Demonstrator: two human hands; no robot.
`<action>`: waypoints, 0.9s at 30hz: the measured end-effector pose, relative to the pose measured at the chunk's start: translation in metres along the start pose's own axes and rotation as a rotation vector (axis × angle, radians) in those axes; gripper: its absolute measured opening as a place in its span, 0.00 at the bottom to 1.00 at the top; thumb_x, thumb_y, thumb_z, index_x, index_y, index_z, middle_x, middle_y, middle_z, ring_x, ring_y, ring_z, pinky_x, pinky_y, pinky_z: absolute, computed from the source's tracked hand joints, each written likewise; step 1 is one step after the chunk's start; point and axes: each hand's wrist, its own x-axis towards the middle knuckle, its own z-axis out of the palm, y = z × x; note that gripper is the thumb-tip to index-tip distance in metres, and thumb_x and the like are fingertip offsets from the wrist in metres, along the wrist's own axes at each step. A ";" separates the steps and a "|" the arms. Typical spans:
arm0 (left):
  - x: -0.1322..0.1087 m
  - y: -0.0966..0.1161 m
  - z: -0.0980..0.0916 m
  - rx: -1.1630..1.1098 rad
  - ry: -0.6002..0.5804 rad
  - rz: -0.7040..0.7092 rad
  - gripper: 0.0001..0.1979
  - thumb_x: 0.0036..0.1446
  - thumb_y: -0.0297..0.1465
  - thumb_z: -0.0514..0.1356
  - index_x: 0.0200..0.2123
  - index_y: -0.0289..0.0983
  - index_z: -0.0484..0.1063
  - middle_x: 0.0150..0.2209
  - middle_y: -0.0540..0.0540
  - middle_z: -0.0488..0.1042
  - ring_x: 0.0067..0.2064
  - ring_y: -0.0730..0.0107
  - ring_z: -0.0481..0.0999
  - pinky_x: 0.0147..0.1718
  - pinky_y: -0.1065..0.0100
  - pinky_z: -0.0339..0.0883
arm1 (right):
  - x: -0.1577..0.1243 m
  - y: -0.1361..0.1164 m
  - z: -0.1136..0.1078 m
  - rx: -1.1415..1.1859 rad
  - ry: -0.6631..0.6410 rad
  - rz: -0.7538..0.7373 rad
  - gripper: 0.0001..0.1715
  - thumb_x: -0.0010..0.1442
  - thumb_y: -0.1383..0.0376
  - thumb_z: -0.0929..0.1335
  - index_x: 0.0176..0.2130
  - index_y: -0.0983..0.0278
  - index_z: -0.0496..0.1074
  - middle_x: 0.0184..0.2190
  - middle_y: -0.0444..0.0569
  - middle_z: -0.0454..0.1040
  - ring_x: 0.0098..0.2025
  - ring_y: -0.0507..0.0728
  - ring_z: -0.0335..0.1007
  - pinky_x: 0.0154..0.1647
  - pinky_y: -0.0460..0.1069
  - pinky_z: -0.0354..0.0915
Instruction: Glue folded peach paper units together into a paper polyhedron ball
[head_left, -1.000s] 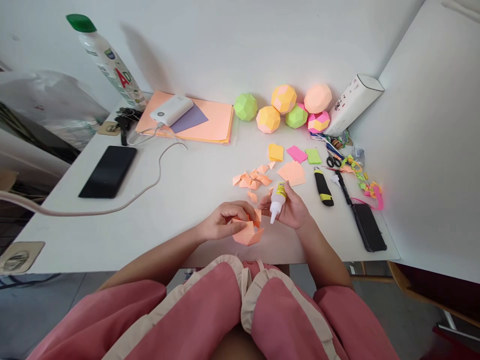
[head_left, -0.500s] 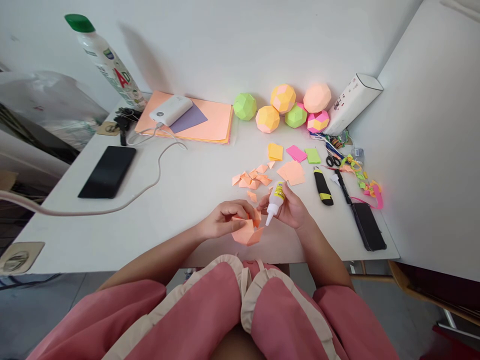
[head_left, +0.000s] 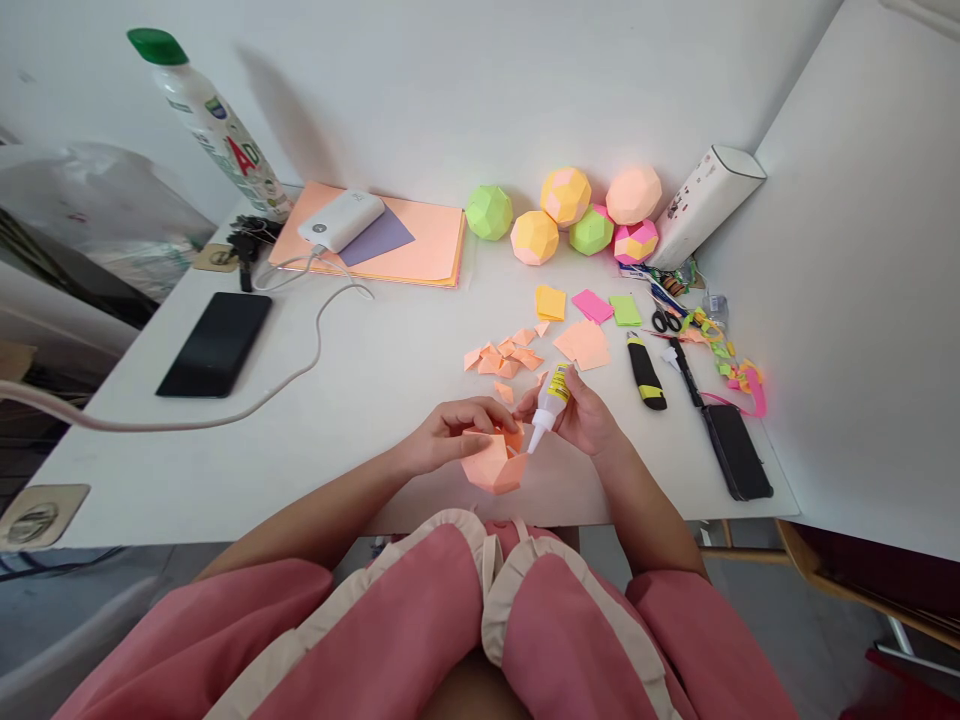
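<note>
An orange paper shape (head_left: 493, 466), faceted and open at its top, is held by my left hand (head_left: 455, 434), with the thumb on its outer face. My right hand (head_left: 585, 418) grips a small glue bottle (head_left: 553, 392) with a yellow label, tilted nozzle down. The white nozzle tip is at the right rim of the paper shape; whether it touches is too small to tell. Folded orange paper pieces (head_left: 501, 357) lie just beyond my hands, beside a fan of flat orange squares (head_left: 583, 345).
Several paper balls (head_left: 490, 212) line the wall. Yellow (head_left: 550, 303), pink and green squares lie mid-table. A cutter (head_left: 646, 372), scissors (head_left: 666, 320) and black case (head_left: 736, 452) are right. A phone (head_left: 214, 344), cable and spray bottle (head_left: 225, 135) are left.
The paper shape has turned slightly in my left hand, and its right flap stands closer in. The glue nozzle has shifted slightly left towards the rim.
</note>
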 end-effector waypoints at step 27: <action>0.004 0.003 0.008 -0.095 -0.045 0.110 0.06 0.56 0.30 0.59 0.27 0.35 0.70 0.34 0.40 0.75 0.40 0.59 0.73 0.41 0.54 0.68 | -0.017 0.015 0.009 -0.152 0.270 -0.491 0.28 0.45 0.42 0.71 0.36 0.56 0.63 0.33 0.49 0.76 0.40 0.62 0.71 0.27 0.53 0.66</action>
